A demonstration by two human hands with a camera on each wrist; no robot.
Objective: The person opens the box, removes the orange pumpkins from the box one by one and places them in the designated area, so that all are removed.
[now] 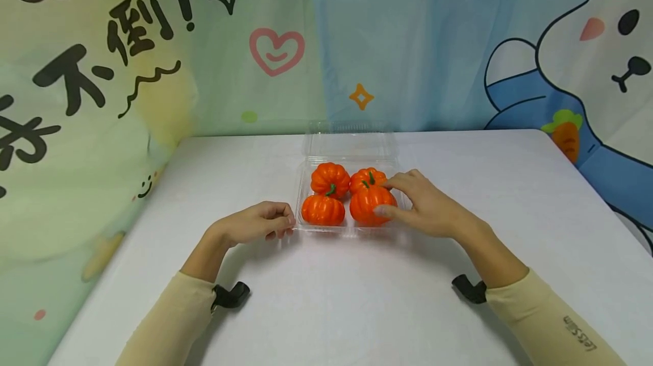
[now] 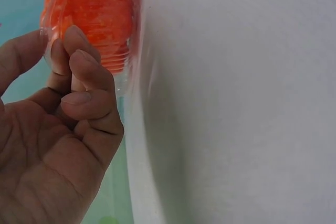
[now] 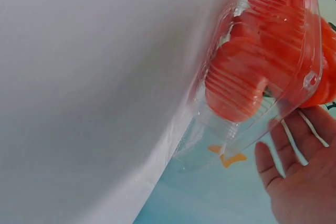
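A clear plastic clamshell box [image 1: 348, 229] stands with its lid tipped back, small orange pumpkins in it. At its front left corner my left hand [image 1: 262, 222] pinches the rim between thumb and fingers; the left wrist view shows this left hand [image 2: 58, 119] beside the ribbed wall. My right hand [image 1: 425, 204] holds the front right pumpkin [image 1: 368, 205], thumb at the front and fingers behind. In the right wrist view this pumpkin [image 3: 326, 69] rises above the box rim. Two pumpkins sit on the left, a rear one [image 1: 329, 178] and a front one [image 1: 322, 211]. Another pumpkin [image 1: 364, 176] is partly hidden at back right.
The open lid [image 1: 351, 145] lies toward the back edge of the white table [image 1: 326, 298]. Behind hangs a printed curtain [image 1: 408, 43] with cartoon figures. Black wrist mounts [image 1: 232, 295] sit at both sleeve cuffs.
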